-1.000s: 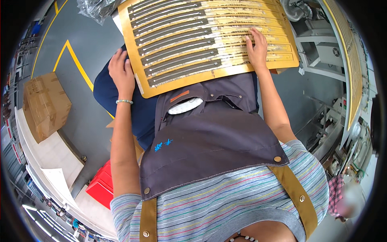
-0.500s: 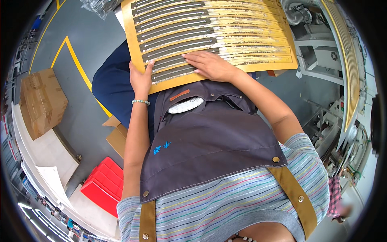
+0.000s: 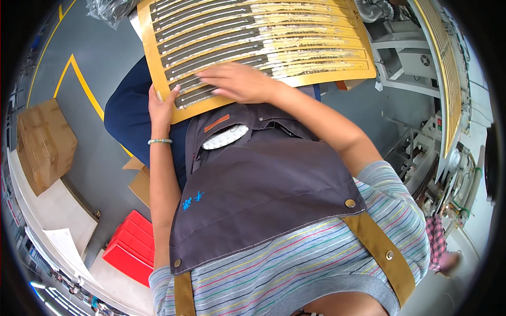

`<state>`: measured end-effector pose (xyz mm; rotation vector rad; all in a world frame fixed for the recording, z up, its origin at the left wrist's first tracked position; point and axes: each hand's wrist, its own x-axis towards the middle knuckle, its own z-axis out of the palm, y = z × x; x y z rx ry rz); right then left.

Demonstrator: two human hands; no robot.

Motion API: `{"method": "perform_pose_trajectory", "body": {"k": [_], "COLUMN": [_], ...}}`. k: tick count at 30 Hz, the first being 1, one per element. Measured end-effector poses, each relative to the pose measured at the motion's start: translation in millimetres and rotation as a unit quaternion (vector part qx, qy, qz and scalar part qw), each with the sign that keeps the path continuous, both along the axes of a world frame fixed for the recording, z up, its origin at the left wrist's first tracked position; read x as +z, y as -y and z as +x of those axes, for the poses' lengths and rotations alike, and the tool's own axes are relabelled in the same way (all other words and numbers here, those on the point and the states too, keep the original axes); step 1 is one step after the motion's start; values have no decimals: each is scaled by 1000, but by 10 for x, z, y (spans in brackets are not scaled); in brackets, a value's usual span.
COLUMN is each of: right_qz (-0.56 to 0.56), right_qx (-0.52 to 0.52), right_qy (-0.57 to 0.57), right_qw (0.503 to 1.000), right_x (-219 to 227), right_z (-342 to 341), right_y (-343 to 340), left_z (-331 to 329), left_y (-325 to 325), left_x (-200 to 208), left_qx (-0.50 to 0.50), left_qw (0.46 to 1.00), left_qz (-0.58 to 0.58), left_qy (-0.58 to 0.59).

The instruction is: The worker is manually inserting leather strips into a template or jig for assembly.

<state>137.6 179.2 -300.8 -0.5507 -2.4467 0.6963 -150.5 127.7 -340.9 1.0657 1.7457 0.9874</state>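
A flat yellow panel [image 3: 154, 52] lies across my lap at the top of the view. Long slots run across it. On its left half they hold dark strips [image 3: 211, 38] with thin pale lines; the right half looks whitish and streaked. My left hand [image 3: 161, 108] grips the panel's near left corner, thumb on top and the other fingers partly hidden at the edge. Over the nearest dark strips, my right hand [image 3: 240, 83] is stretched out palm down, its fingers slightly blurred. It holds nothing that I can see.
To the left on the floor are a taped cardboard box [image 3: 46, 139], an open carton [image 3: 139, 181] and a red plastic bin [image 3: 132, 247]. Clear plastic wrapping [image 3: 112, 9] lies beyond the panel. Machine frames [image 3: 411, 63] and another slatted yellow panel [image 3: 452, 89] stand at the right.
My right hand has slid left and a little nearer along the strips. My left hand keeps its grip on the panel's corner. The whole view has shifted slightly.
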Motion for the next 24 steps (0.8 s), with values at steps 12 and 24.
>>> {"method": "perform_pose_trajectory", "body": {"k": [12,24], "right_qz": [-24,-28], "right_qx": [28,95], "right_qy": [174,49], "right_qw": [984,994], "right_x": [-89,-136], "right_z": [527,-324], "right_y": [302,293], "left_z": [-71,-329], "left_y": [4,261], "left_x": [-348,137], "left_qx": [30,110], "left_qw": [996,991], "left_qz": [65,13], "left_qy": [-51,78]}}
